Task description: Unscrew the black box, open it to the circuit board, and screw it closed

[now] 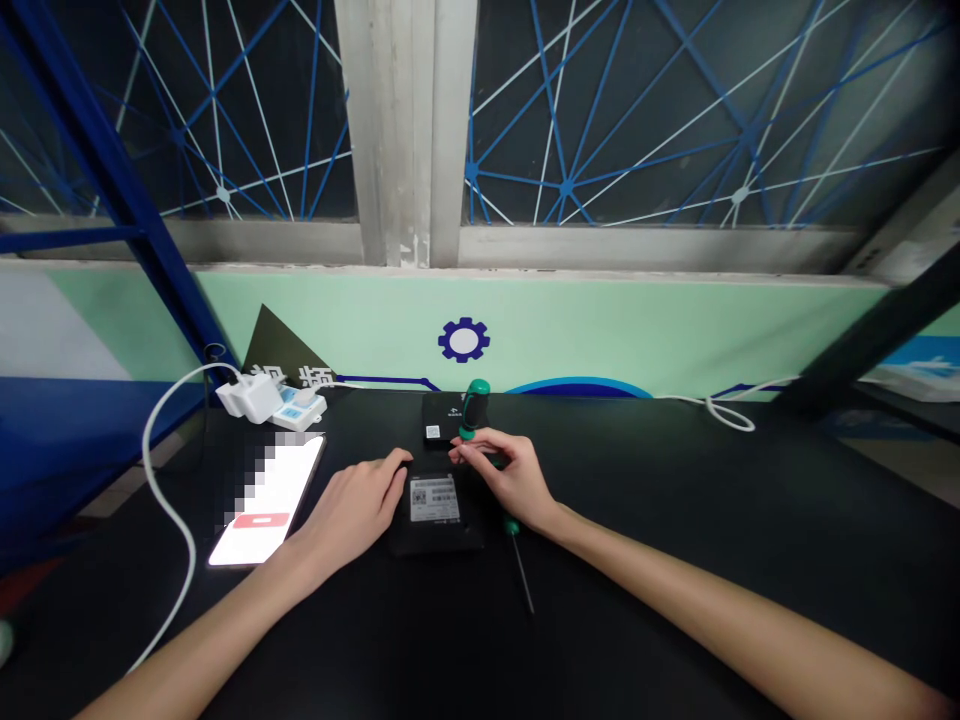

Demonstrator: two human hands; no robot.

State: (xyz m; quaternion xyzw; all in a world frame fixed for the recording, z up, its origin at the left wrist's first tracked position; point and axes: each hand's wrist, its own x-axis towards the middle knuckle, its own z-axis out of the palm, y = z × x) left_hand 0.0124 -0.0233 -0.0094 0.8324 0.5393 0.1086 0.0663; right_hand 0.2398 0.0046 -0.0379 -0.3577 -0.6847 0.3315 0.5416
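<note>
A flat black device (436, 535) with a white printed label lies on the black table, in front of me. My left hand (364, 497) holds its left edge, with the index finger at the far corner and the thumb alongside. My right hand (517, 475) pinches a green-and-black screwdriver (475, 408), handle up, over the device's far right corner. The screwdriver's tip is hidden by the fingers. Partly beneath the right hand lies a second screwdriver (521, 565), its green handle mostly covered and its shaft pointing toward me.
Behind the device sits a small black box (441, 418) with a white code sticker. A lit phone (274, 505) lies by my left forearm. Beyond it are a white power strip (296, 408) with a plugged-in adapter (251, 397) and a white cable (146, 450). Another cable (727, 412) lies back right.
</note>
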